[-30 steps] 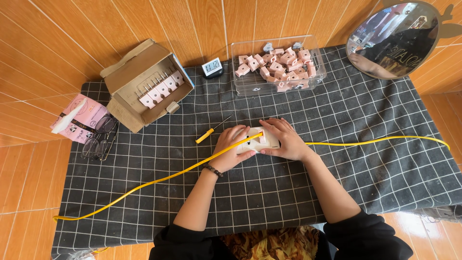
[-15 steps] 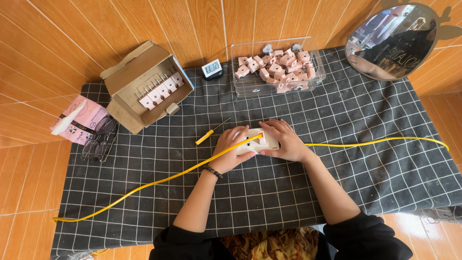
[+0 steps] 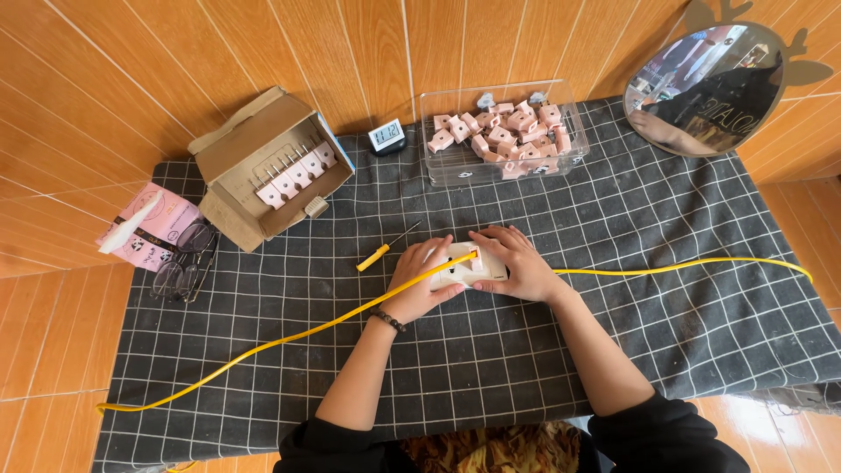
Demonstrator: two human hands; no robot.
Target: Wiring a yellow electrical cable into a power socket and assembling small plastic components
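Note:
Both my hands rest on a white plastic block (image 3: 462,265) lying on the black checked cloth (image 3: 613,263). My left hand (image 3: 419,280) grips its left end and my right hand (image 3: 515,263) covers its right end. A small pink part (image 3: 476,258) sits on the block between my fingers. A long yellow cable (image 3: 263,348) runs from the lower left across the block and goes on to the right edge of the cloth. A screwdriver with a yellow handle (image 3: 377,255) lies just left of my left hand.
An open cardboard box (image 3: 263,166) with pink parts stands at the back left. A clear tray (image 3: 499,140) of several pink parts is at the back, with a small digital clock (image 3: 385,136) beside it. Round mirror (image 3: 705,88) at back right. Glasses (image 3: 184,263) and a pink tissue pack (image 3: 149,229) lie left.

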